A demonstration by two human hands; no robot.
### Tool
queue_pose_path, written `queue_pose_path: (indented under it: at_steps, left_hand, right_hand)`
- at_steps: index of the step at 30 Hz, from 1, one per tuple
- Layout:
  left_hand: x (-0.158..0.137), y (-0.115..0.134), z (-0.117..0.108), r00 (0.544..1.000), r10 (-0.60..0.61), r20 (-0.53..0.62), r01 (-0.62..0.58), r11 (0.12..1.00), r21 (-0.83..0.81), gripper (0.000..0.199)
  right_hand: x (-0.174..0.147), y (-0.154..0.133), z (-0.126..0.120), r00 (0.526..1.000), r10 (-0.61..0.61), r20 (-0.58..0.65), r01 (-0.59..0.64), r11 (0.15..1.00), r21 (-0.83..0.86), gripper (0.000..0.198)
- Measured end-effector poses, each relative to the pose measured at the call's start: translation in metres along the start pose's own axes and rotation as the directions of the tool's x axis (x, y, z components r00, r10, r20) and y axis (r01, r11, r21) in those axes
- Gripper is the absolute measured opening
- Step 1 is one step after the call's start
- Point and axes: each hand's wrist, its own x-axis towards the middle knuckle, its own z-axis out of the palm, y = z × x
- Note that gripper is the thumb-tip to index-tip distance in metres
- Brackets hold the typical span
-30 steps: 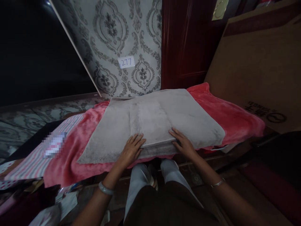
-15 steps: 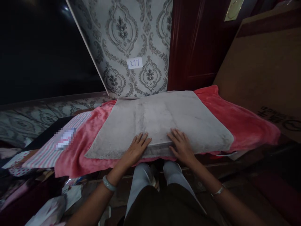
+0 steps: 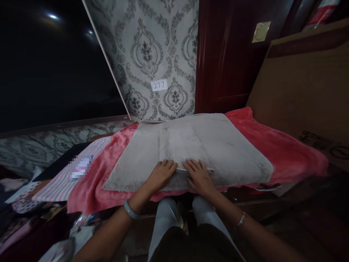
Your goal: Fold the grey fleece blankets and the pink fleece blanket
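a folded grey cloth [image 3: 240,149] lies at the centre of the view, and the step in hand looks like tending the near edge of its middle fold [image 3: 182,142]. the left hand [image 3: 162,174] sits palm down at about seven o'clock from the cloth's middle, the right hand [image 3: 199,177] at about five, both touching the grey, neither clenched; whether thumb and fingers pinch the edge, i cannot tell. as i judge it, the next move calls for an even touch from both hands, since the lip between them could crease.

underneath is a pinkish-red blanket [image 3: 294,156], showing at three and nine o'clock, with a striped cloth [image 3: 51,189] beyond it at eight. patterned wallpaper [image 3: 147,51] with a "277" label [image 3: 159,85] rises at twelve, a dark red door [image 3: 223,62] at one, a cardboard box [image 3: 308,91] at two, and a dark screen [image 3: 54,69] at ten.
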Motion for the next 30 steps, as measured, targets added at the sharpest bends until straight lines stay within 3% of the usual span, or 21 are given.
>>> queue_pose_path:
  at_steps: [7,12,15,20,23,27,30]
  left_hand:
    - [0.007,-0.01,-0.011,0.999,-0.007,-0.033,0.004,0.996,-0.089,0.04]
    - [-0.006,-0.002,0.003,1.0,-0.013,-0.02,0.012,0.999,-0.053,0.05]
    - [-0.016,-0.006,0.012,0.998,-0.007,-0.057,0.002,0.997,-0.083,0.06]
    - [-0.037,-0.027,0.027,0.984,0.05,-0.172,-0.08,0.982,-0.171,0.081]
    - [-0.043,-0.039,0.034,0.967,0.008,-0.255,-0.062,0.976,-0.207,0.085]
    - [-0.034,-0.049,0.041,0.943,-0.078,-0.324,-0.021,0.956,-0.292,0.081]
    - [-0.018,-0.051,0.044,0.92,-0.093,-0.381,-0.058,0.928,-0.367,0.08]
  right_hand:
    - [-0.008,0.033,0.002,0.983,0.096,-0.159,-0.107,0.992,-0.063,0.078]
    - [-0.012,0.049,0.016,0.976,-0.027,-0.216,0.017,0.999,-0.05,0.067]
    - [-0.004,0.053,0.012,0.97,-0.067,-0.236,0.064,0.998,-0.02,0.057]
    - [0.019,0.054,-0.019,0.976,-0.08,-0.205,0.082,0.997,0.002,0.047]
    - [0.028,0.052,-0.038,0.972,-0.088,-0.22,0.093,0.996,0.01,0.04]
    - [0.03,0.046,-0.064,0.961,-0.12,-0.248,0.126,0.992,0.007,0.034]
    - [0.024,0.041,-0.094,0.965,-0.138,-0.224,0.145,0.989,0.015,0.031]
